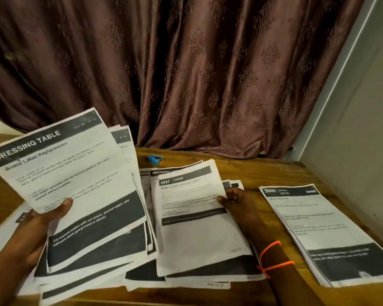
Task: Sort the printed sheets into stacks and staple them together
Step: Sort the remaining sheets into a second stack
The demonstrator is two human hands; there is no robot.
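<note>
The left hand [42, 219] is closed on a fanned sheaf of printed sheets [75, 186], thumb pressed on the top page headed "DRESSING TABLE", and holds it raised and tilted over the near-left part of the counter [241, 171]. The right hand [234, 202] pinches the right edge of the top page of the middle stack [192, 219], a sheet numbered 2437, thumb on top and fingers curled beneath. That stack lies loosely, its pages skewed and overlapping others under it. A 3rd pile, the right stack [318, 230], sits squarer at the near-right, apart from both hands, its top page marked 3800. A small blue stapler [155, 158] lies at the far side, near the brown curtain [186, 74], untouched.

Sorting looks to be under way, stapling not yet begun. The paper is light and limp: single pages will bend and droop when lifted by 1 edge, and they slide easily over each other, so a skewed pile will likely spread further if nudged. A firm pinch at a side edge or corner suits 1 sheet; a whole stack would be better squeezed near a corner with thumb above and fingers below, after tapping its edges square, so the staple catches every page.
</note>
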